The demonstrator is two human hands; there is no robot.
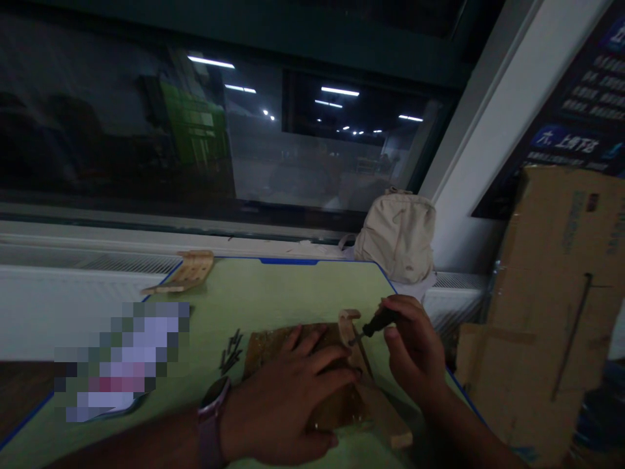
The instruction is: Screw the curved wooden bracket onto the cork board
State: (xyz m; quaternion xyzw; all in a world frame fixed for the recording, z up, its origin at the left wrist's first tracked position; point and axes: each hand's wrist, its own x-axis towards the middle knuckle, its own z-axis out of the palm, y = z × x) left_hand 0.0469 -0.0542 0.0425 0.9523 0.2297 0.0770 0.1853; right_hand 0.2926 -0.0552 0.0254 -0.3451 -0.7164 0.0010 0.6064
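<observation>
My left hand (pixel 297 391) lies with fingers spread over a brown, tape-covered piece of cardboard (pixel 263 348) and reaches toward a curved wooden piece (pixel 385 410). In my right hand (pixel 417 348) is a screwdriver (pixel 381 321) with a dark handle, gripped between thumb and fingers. Its shaft slants down left to the wooden piece, near its upturned end; whether a screw sits under the tip is too small to tell. Left of the cardboard lie several dark screws (pixel 230 352) in a small heap.
All this is on a pale green table (pixel 293 283) with blue edging. Another bent wooden piece with holes (pixel 195 270) rests at the far left edge. A blurred-out flat item (pixel 131 365) lies at left. Beyond are a beige backpack (pixel 398 234) and, at right, a large cardboard box (pixel 551 293).
</observation>
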